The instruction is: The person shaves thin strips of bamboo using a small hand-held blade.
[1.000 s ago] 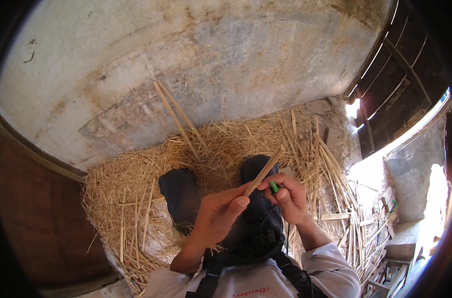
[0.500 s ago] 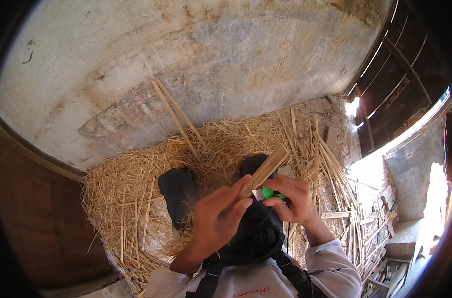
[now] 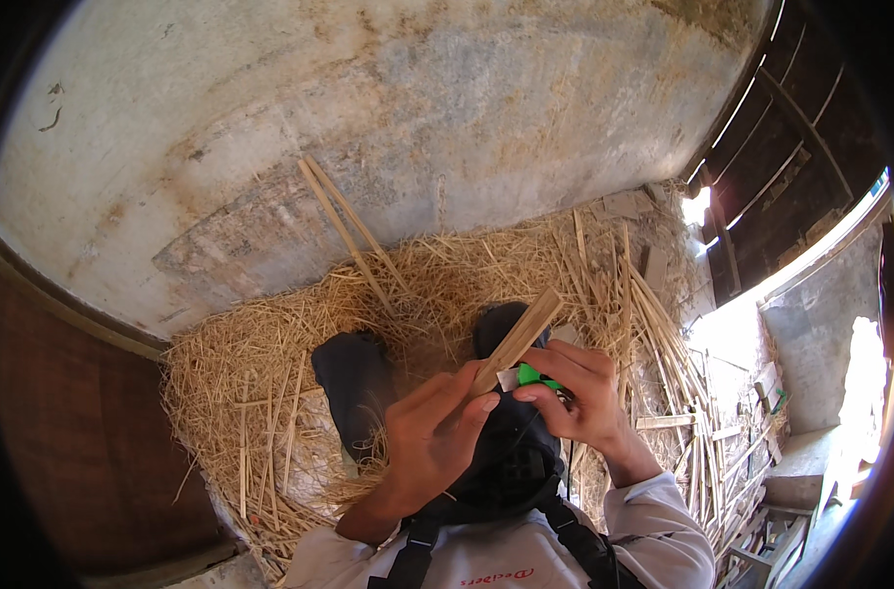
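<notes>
Left grip (image 3: 432,427) pinches a wooden strip (image 3: 523,339), long axis slanting away rightward, while right grip (image 3: 579,393) pinches a green tool (image 3: 528,375).

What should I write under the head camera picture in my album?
The left hand holds pale wood and the right hand a small green tool, above scattered straw.

The right fingers (image 3: 571,365) hide part of the green tool (image 3: 527,374) they hold.

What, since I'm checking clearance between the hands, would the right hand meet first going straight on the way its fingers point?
Probably the wooden strip that the left hand holds; the green tool in the right hand would lead, though depth is unclear.
</notes>
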Demonstrator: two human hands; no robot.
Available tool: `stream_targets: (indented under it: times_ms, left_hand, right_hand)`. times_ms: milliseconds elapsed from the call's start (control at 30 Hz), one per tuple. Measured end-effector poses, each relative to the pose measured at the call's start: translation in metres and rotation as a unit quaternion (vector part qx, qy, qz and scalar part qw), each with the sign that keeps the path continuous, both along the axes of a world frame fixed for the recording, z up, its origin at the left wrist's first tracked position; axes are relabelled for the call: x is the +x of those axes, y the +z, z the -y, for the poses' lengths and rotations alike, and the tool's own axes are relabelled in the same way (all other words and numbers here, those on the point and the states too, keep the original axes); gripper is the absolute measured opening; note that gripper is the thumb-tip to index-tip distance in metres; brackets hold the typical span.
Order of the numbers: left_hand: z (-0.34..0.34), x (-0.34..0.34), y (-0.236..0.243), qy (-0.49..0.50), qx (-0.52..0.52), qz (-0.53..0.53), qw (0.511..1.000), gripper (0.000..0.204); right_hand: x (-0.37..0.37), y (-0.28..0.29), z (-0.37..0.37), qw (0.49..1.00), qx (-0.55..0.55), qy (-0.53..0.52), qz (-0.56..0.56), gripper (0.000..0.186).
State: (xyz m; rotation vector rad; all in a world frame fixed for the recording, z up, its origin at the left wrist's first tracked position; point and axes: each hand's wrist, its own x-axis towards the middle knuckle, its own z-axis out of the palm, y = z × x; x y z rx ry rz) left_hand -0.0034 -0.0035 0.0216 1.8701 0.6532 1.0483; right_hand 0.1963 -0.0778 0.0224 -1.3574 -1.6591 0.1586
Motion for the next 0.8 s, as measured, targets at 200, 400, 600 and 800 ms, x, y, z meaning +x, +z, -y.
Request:
stream_targets:
  times_ms: [200,400,600,800]
  left_hand:
    - [0.000,-0.003,-0.006,-0.037,-0.081,0.010,0.996,0.033]
    - [-0.007,-0.014,-0.003,-0.131,-0.299,0.044,0.944,0.035]
    - [-0.002,-0.005,-0.002,-0.021,-0.096,0.002,0.995,0.036]
    - [-0.002,-0.001,0.008,0.003,0.009,-0.003,1.000,0.034]
  right_hand:
    - [-0.008,-0.010,-0.001,0.989,0.073,-0.080,0.102,0.037]
    - [-0.007,-0.014,-0.007,0.975,-0.052,0.105,-0.191,0.036]
    - [-0.009,-0.011,0.001,0.983,-0.028,0.058,-0.170,0.030]
    - [0.002,-0.011,-0.003,0.996,-0.003,0.061,-0.058,0.026]
